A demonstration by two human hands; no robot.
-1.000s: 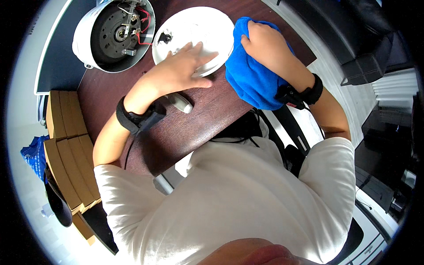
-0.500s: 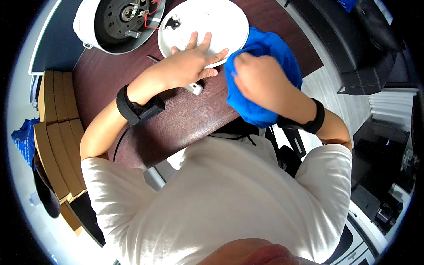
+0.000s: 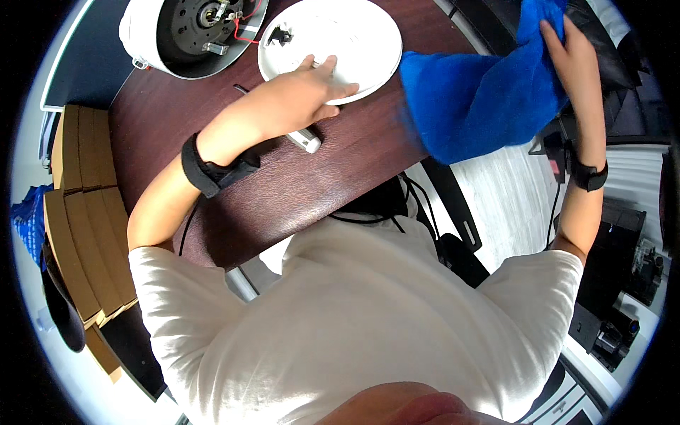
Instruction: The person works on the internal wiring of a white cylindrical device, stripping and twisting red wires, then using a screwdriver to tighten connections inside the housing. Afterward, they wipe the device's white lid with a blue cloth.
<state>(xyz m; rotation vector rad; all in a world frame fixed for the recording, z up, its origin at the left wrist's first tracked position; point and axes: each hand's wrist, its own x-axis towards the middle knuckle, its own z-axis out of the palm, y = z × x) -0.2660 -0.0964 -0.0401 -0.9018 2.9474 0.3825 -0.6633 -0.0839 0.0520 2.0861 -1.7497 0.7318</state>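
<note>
My left hand (image 3: pixel 304 92) lies with its fingers spread on the near part of a round white plastic cover (image 3: pixel 347 35), which has a black fitting near its left side. Off to the right, my right hand (image 3: pixel 575 60) is raised and grips a blue cloth (image 3: pixel 482 99) by one end. The cloth hangs stretched from that hand back toward the table's right edge. Under my left wrist a tool with a pale grey handle (image 3: pixel 306 140) lies on the table, partly hidden by the arm.
At the far left of the brown table (image 3: pixel 283 205) an opened white appliance body (image 3: pixel 142 35) lies with metal parts and red wires showing. Brown cardboard boxes (image 3: pixel 74 212) are stacked along the left. Black seating (image 3: pixel 616 57) stands beyond the right side, above a pale floor (image 3: pixel 496 191).
My right hand has swung right and away from the cover, pulling the blue cloth from a bunched heap into a stretched sheet. The left hand has stayed on the cover.
</note>
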